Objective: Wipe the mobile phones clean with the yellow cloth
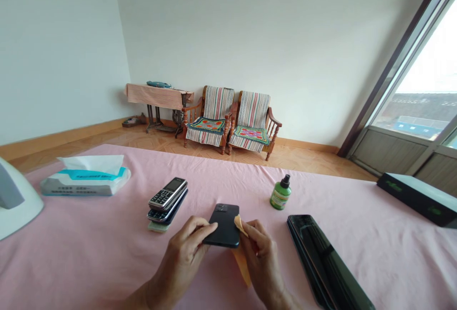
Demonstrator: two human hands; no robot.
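A dark smartphone (pixel 225 226) is held over the pink cloth, its back with the camera block facing up. My left hand (pixel 187 245) grips its left edge, the thumb lying on the back. At the phone's right edge, my right hand (pixel 260 255) pinches a yellow-orange cloth (pixel 242 262) and presses a fold of it against the phone. The cloth's lower end hangs below the fingers. To the left stands a stack of keypad phones (pixel 167 203). On the right lies a stack of dark glossy slabs, like tablets or large phones (pixel 326 257).
A green bottle with a black cap (pixel 281 193) stands beyond my right hand. A tissue pack (pixel 87 179) and part of a white object (pixel 16 200) are at the left. A black box (pixel 417 198) sits far right. Two wooden chairs (pixel 228 124) stand beyond the pink-covered surface (pixel 117 253).
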